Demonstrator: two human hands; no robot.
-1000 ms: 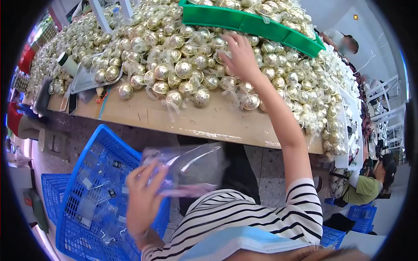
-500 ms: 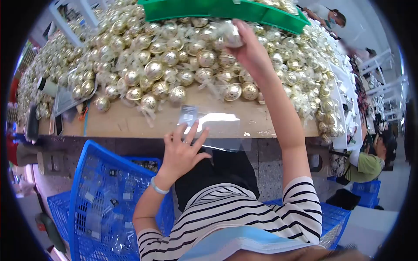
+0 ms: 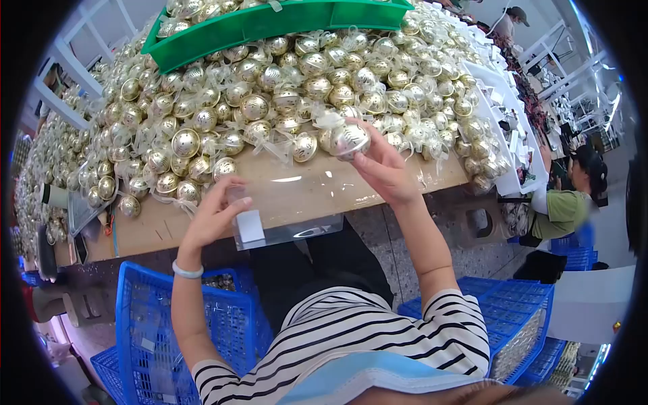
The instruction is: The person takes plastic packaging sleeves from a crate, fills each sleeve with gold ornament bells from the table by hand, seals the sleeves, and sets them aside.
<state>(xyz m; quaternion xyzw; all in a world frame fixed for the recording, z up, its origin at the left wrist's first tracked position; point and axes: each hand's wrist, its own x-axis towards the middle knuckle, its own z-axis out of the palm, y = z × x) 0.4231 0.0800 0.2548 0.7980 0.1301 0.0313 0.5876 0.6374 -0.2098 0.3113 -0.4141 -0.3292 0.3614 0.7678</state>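
My right hand [image 3: 386, 170] is closed on a shiny pale-gold ball ornament [image 3: 349, 140] with a gauzy ribbon, just above the table's front part. At the table edge, my left hand [image 3: 217, 210] grips the left end of a clear plastic box [image 3: 297, 202], thumb on one side and fingers partly behind it. A white label [image 3: 251, 227] shows on the box near the left thumb. The ball is above and to the right of the box, outside it. Many similar gold balls [image 3: 254, 108] with ribbons are heaped right behind both hands.
A green tray [image 3: 270, 25] of balls rests on the heap. White trays [image 3: 503, 121] line the right side. Blue crates stand at my left [image 3: 128, 297] and right [image 3: 499, 310]. A person in a green top [image 3: 563, 212] sits at the far right.
My right hand has come down and nearer with the ball from beside the green tray. My left hand, flat on the clear plastic before, now grips its end and has shifted left; the view turned.
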